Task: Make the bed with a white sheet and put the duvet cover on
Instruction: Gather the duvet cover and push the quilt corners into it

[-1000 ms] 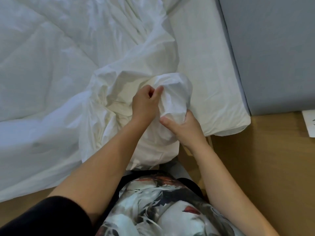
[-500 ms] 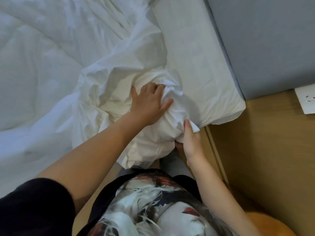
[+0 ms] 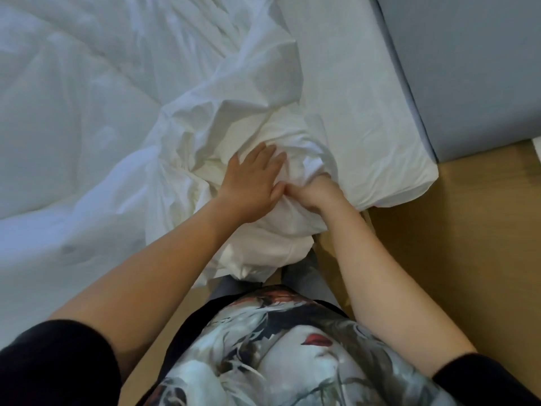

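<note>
A white duvet (image 3: 76, 118) lies spread over the bed on the left. Its corner is bunched inside a crumpled white duvet cover (image 3: 228, 118) at the bed's near edge. My left hand (image 3: 251, 183) presses flat on that bunched corner with fingers spread. My right hand (image 3: 319, 191) grips a fold of the cover just to the right of it, fingers curled into the cloth and partly hidden. The white sheet (image 3: 360, 121) covers the mattress corner on the right.
A grey upholstered headboard (image 3: 474, 68) stands at the upper right. Wooden floor (image 3: 456, 244) runs beside and below the bed. My patterned shirt fills the bottom of the view.
My left hand has let go its pinch and flattened on the bundle. My right hand rose from under the corner and now grips the cloth beside my left thumb.
</note>
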{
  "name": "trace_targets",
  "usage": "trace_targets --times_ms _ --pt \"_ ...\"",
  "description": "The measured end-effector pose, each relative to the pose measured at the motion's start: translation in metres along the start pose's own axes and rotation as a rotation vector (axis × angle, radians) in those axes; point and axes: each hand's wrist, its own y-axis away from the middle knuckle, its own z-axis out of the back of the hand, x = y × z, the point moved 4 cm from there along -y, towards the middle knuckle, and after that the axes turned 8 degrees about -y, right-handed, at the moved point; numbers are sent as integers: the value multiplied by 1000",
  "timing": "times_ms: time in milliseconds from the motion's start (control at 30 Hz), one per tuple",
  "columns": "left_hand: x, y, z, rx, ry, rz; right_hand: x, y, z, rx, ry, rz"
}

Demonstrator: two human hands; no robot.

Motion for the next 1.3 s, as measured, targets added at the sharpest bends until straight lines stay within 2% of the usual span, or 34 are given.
trace_targets --times_ms 67,133,267,367,500,600,667,733,800,867,933,967,1000,1067,1167,1200,1233,1300 --pt "7 6 -4 -9 15 -10 -5 -1 -12 -53 -126 -33" --pt "12 8 -9 5 6 -39 -4 4 -21 -39 -434 17" --pt "22 11 -18 117 -56 -49 15 28 -7 139 -1036 6" --pt "3 6 4 -47 10 -8 35 51 36 373 -1264 0" --pt "-50 -22 65 -434 145 -46 34 88 123 417 -1154 94" --pt "-98 -65 110 -654 149 -151 14 100 195 463 -1274 193" --pt "-136 -99 123 -726 141 -199 -3 94 234 405 -1325 208" --pt "-167 -129 114 -645 187 -207 -24 72 258 288 -1330 171" --pt "-180 -155 87 -413 200 -184 -41 37 266 48 -1200 123" --pt "-177 -169 46 -124 110 -129 -51 1 258 -145 -1003 105" --pt "-169 -169 17 47 92 -67 -56 -30 237 -149 -920 111" --pt "-164 -165 11 76 130 -45 -57 -42 225 -131 -908 121" --pt "-159 -157 9 69 176 -26 -57 -50 214 -120 -901 137" --pt "-146 -136 18 -75 233 -18 -55 -59 195 -107 -887 163" --pt "-128 -97 27 -522 200 13 -48 -64 169 -63 -852 185" --pt "-122 -85 25 -606 140 80 -46 -64 161 -59 -834 193" --pt "-115 -75 20 -624 90 191 -45 -64 155 -61 -828 201" --pt "-93 -56 2 -477 150 563 -45 -63 145 -75 -856 209"
